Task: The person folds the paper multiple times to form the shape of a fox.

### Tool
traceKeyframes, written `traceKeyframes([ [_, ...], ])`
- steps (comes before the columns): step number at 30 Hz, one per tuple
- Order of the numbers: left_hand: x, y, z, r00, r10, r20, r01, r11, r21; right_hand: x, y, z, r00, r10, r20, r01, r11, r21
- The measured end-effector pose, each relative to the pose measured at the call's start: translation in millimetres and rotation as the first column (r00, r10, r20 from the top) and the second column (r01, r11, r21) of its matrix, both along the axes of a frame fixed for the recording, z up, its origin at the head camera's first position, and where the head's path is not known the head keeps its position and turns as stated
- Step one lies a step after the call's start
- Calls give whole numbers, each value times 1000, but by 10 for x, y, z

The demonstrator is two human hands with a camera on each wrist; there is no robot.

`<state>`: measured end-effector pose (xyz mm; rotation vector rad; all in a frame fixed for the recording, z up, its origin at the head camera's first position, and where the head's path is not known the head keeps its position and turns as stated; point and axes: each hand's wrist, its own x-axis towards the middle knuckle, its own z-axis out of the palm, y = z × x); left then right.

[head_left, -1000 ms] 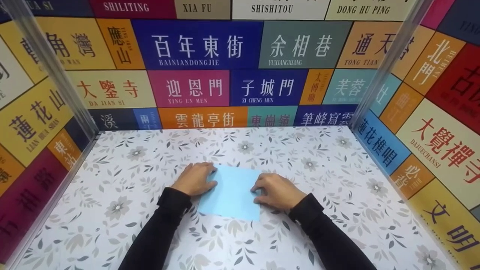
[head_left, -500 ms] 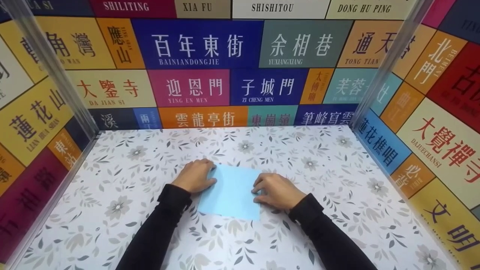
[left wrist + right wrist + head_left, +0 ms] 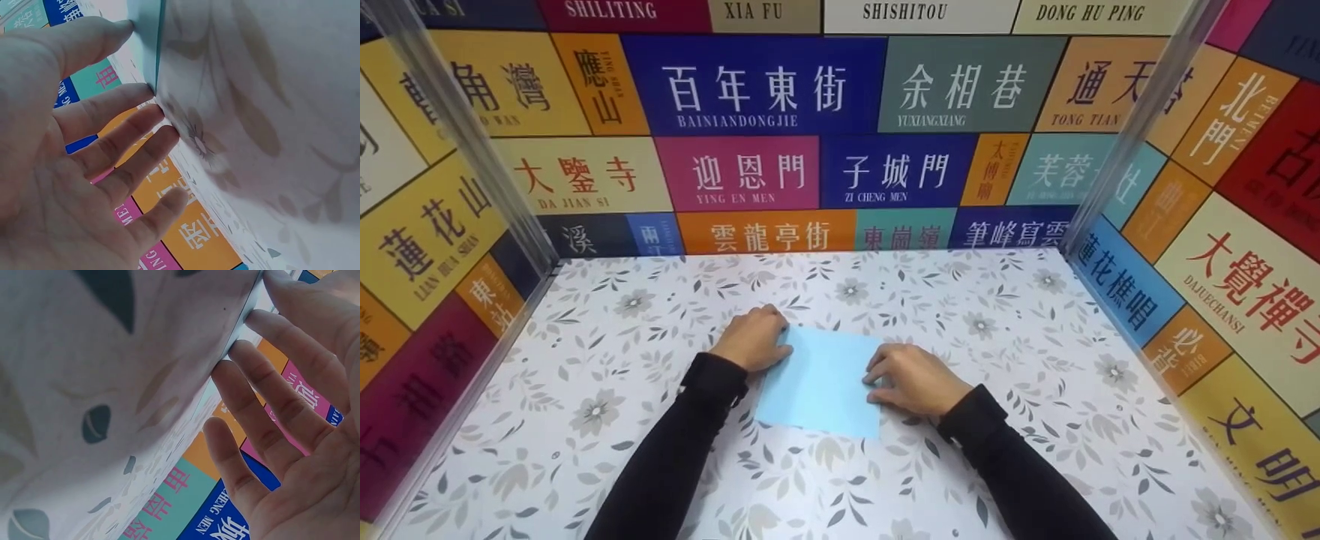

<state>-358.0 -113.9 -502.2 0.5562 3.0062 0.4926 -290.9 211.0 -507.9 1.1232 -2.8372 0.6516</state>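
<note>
Left grip [image 3: 750, 339] — slid forward | blue sheet [image 3: 826, 384] — square, smooth, flat

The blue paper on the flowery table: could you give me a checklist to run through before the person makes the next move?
1. Blue paper lying on the table: ok.
2. Left hand in place: ok, at the paper's far left corner.
3. Right hand in place: ok, fingertips at the right edge.
4. Near edge free of both hands: ok.
5. Just one sheet, not several: cannot tell.
</note>
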Motion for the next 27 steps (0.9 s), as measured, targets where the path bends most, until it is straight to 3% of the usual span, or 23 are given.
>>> traceKeyframes([
  [8, -17, 25, 45, 1000, -5, -20, 4, 1000, -20, -8, -1, 3, 1000, 4, -5, -4, 1000, -2],
  [19, 3, 45, 63, 1000, -2, -18, 3, 998, 59, -6, 5, -7, 1000, -5, -13, 5, 1000, -8],
  [27, 34, 80, 121, 997, 40, 63, -49, 987, 150, 5, -13, -5, 1000, -15, -7, 15, 1000, -5],
])
